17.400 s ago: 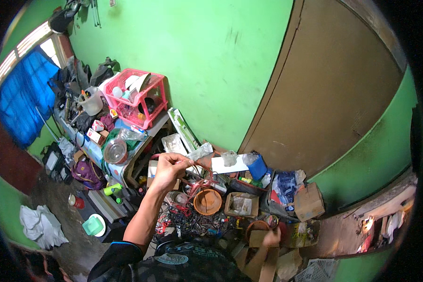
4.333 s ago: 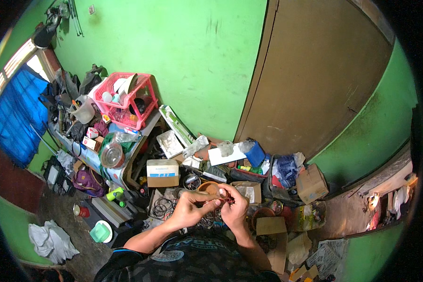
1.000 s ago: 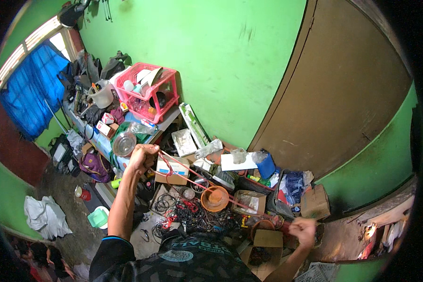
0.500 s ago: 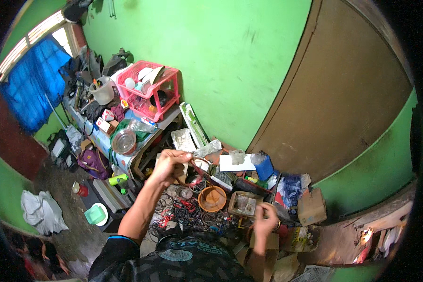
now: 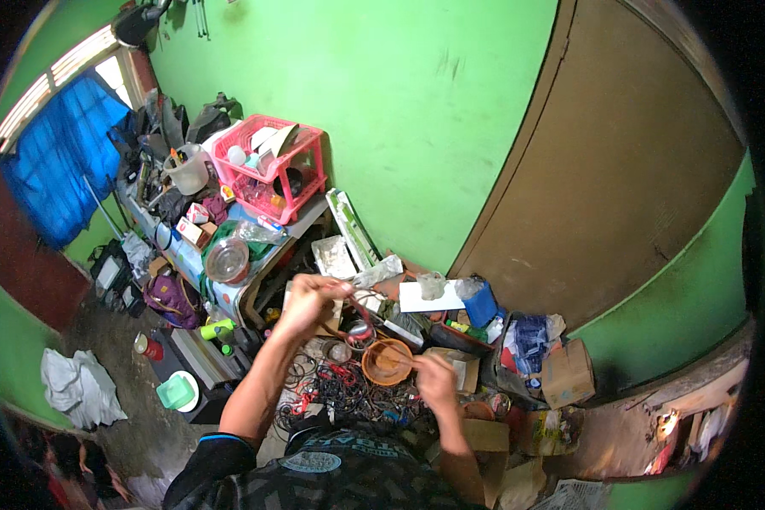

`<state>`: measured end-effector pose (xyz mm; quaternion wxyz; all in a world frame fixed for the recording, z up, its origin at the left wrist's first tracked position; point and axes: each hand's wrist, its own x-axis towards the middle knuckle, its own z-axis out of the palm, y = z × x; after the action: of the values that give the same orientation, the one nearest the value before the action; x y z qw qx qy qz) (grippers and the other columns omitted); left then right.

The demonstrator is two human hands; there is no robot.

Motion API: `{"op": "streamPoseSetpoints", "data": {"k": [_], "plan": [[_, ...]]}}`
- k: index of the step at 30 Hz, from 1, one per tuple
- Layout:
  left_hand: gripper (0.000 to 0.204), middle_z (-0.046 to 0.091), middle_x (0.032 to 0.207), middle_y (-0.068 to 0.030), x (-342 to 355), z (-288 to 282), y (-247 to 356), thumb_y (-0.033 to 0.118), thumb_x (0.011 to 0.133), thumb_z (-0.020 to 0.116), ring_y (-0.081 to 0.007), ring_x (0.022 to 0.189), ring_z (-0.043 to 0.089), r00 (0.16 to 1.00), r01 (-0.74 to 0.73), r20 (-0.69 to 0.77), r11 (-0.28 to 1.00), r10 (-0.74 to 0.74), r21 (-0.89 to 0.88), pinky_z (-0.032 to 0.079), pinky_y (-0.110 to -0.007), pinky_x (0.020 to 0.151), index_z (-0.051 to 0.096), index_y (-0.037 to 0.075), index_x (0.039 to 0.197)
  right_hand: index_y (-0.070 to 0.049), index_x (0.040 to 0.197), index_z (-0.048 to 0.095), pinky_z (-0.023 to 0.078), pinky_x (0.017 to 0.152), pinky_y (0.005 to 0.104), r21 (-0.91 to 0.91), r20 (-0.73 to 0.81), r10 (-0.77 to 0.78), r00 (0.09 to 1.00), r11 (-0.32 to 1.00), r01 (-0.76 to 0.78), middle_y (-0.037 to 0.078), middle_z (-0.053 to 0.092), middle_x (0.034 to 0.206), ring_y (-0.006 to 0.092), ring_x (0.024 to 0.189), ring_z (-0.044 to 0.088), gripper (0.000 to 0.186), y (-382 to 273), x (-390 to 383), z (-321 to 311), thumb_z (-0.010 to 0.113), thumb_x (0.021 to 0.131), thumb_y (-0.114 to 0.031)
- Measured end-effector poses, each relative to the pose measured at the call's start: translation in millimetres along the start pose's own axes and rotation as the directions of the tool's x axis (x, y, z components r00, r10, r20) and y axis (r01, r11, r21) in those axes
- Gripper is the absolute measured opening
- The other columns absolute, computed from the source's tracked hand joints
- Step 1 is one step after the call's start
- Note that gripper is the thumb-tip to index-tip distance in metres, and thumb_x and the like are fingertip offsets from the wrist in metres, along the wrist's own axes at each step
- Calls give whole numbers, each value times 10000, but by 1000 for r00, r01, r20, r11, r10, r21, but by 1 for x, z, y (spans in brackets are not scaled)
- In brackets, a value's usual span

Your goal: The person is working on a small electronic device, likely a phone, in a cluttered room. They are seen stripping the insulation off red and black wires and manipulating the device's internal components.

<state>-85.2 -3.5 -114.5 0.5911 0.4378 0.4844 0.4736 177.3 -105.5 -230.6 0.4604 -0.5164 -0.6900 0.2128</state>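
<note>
My left hand [image 5: 308, 304] is closed in a pinch on a dark reddish cable [image 5: 367, 316], which hangs from the fingers in a loose loop. Over the right edge of an orange basin [image 5: 368, 367], my right hand [image 5: 436, 382] has its fingertips pressed together. Whatever they hold, if anything, is too small to make out. Below both hands a heap of tangled black and red cables [image 5: 327, 387] spreads over the floor, left of and in front of the basin. A cardboard box [image 5: 467, 371] stands just behind my right hand, partly hidden by it.
At the left is a cluttered table with a pink rack [image 5: 285, 204] and a clear bowl [image 5: 227, 260]. A black bin [image 5: 503, 357] with cloth and a carton [image 5: 567, 374] stand at the right. A white plate [image 5: 194, 398] lies low at left. Another person's hand [image 5: 83, 459] shows at lower left.
My right hand has moved left and up, from beside the cardboard box to the basin's edge, and its fingers have come together. My left hand still holds the cable, nearly in place.
</note>
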Motion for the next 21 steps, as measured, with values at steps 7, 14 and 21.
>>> {"op": "streamPoseSetpoints", "data": {"k": [7, 14, 21], "plan": [[213, 630, 710, -56, 16, -107, -17, 175, 877, 585, -123, 610, 567, 987, 32, -153, 997, -43, -76, 451, -256, 582, 636, -7, 777, 38, 953, 641, 487, 818, 375, -248, -762, 199, 617, 789, -562, 150, 650, 916, 259, 877, 616, 236, 179, -189, -184, 547, 736, 39], [136, 414, 509, 69, -10, -34, 8, 120, 844, 638, -22, 378, 270, 995, 64, -62, 989, -72, -130, 154, -220, 372, 637, -6, 796, 34, 1022, 644, 456, 868, 358, -78, -869, 279, 409, 739, -669, 148, 647, 1055, 277, 961, 601, 241, 76, -132, -153, 546, 810, -24], [116, 491, 545, 33, -12, 59, -2, 98, 833, 664, -39, 407, 357, 943, 79, 328, 996, -59, -48, 243, -211, 387, 668, -16, 808, 37, 1079, 581, 459, 874, 370, 327, 208, 163, 964, 918, -226, 130, 634, 1022, 233, 985, 594, 257, -41, 11, 9, 603, 887, -133]]}}
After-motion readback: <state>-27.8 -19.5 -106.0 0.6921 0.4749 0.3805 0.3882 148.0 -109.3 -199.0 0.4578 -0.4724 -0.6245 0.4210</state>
